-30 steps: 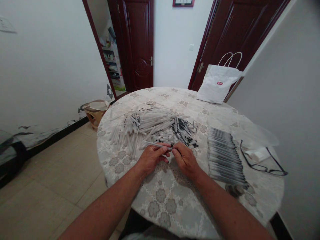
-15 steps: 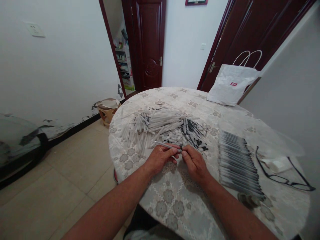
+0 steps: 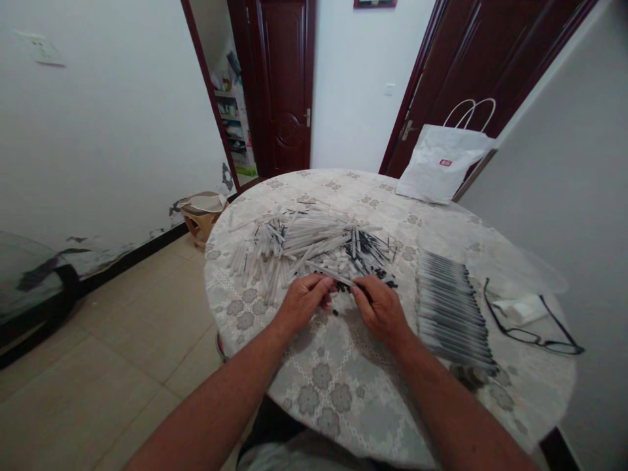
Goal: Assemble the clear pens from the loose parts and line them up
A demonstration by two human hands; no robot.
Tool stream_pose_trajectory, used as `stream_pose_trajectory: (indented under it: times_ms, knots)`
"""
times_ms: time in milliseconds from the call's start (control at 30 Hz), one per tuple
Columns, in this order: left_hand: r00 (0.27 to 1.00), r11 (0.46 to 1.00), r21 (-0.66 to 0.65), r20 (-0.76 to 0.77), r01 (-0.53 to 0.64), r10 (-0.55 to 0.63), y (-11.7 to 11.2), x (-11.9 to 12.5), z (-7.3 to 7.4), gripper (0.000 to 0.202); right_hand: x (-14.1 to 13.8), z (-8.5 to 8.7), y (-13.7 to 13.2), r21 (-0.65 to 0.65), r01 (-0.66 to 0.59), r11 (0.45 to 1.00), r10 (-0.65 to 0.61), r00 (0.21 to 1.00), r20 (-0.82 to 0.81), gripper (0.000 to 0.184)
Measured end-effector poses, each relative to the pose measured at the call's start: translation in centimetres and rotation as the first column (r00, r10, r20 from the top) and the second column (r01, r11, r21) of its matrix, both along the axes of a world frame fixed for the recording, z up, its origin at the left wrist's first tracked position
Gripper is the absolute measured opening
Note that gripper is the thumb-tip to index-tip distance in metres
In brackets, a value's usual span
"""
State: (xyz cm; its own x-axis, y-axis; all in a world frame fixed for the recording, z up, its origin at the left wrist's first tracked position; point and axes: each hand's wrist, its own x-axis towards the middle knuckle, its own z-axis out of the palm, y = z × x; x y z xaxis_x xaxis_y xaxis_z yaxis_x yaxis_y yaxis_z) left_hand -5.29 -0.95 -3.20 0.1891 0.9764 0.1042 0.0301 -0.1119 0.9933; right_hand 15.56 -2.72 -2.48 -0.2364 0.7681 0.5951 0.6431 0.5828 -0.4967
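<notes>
My right hand (image 3: 383, 309) is closed, thumb and fingers pinching the near end of a slim whitish pen barrel (image 3: 336, 275). The barrel points up and left over the pile. Just left of it, my left hand (image 3: 305, 302) is closed with thumb against fingers; what they hold, if anything, is too small to make out. A small black piece (image 3: 335, 313) shows below the left fingertips. In front of both hands lies a loose heap of pale pen barrels (image 3: 314, 237), with dark thin refills (image 3: 363, 245) and small black plugs (image 3: 383, 273) at its right.
A row of assembled-looking pens (image 3: 454, 314) lies to the right, beside eyeglasses (image 3: 527, 337) and a folded white tissue (image 3: 523, 309). At the back right stands a white paper bag (image 3: 439, 167). A patterned cloth (image 3: 324, 409) covers the round table; a stool (image 3: 201, 216) stands beyond its left edge.
The hands have moved slightly apart. The barrel, earlier lying across my left fingers, is now held at its end by my right hand. A small black piece has appeared below. The view has shifted slightly.
</notes>
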Motion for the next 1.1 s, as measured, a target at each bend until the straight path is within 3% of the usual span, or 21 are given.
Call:
stream_pose_trajectory:
  times_ms: [133,233,333,467,567,633,867,1100]
  knots:
    - [0.965,0.964,0.195,-0.154,-0.181,0.212,0.7,-1.0,0.4,0.028,1.8,0.4,0.7,0.084,0.192,0.978,-0.183,0.978,-0.102,0.015]
    - [0.884,0.934,0.351,-0.411,-0.072,0.223,1.1,-1.2,0.8,0.022,2.7,0.6,1.0,0.121,0.271,0.955,-0.249,0.953,-0.172,0.014]
    - [0.743,0.909,0.407,-0.636,0.09,0.211,1.1,-0.5,1.3,0.026,2.9,0.7,1.2,0.122,0.294,0.948,-0.267,0.944,-0.195,0.014]
    - [0.504,0.899,0.388,-0.829,0.203,0.243,0.5,1.0,2.1,0.023,2.7,0.9,1.1,0.123,0.312,0.942,-0.281,0.934,-0.219,0.015]
    - [0.308,0.901,0.345,-0.915,0.262,0.261,0.1,2.0,2.3,0.014,2.7,1.1,1.0,0.12,0.323,0.939,-0.29,0.929,-0.23,0.015]
    - [0.24,0.902,0.324,-0.936,0.287,0.26,0.0,2.4,1.9,0.013,2.8,1.1,1.0,0.122,0.323,0.939,-0.29,0.929,-0.229,0.015]
    - [0.231,0.862,0.363,-0.927,0.354,0.296,0.5,2.6,0.2,0.014,2.7,1.4,0.9,0.121,0.301,0.946,-0.268,0.936,-0.229,0.014]
    - [0.241,0.818,0.353,-0.933,0.454,0.269,0.0,2.5,0.1,0.018,2.6,1.5,0.7,0.126,0.299,0.946,-0.267,0.938,-0.221,0.015]
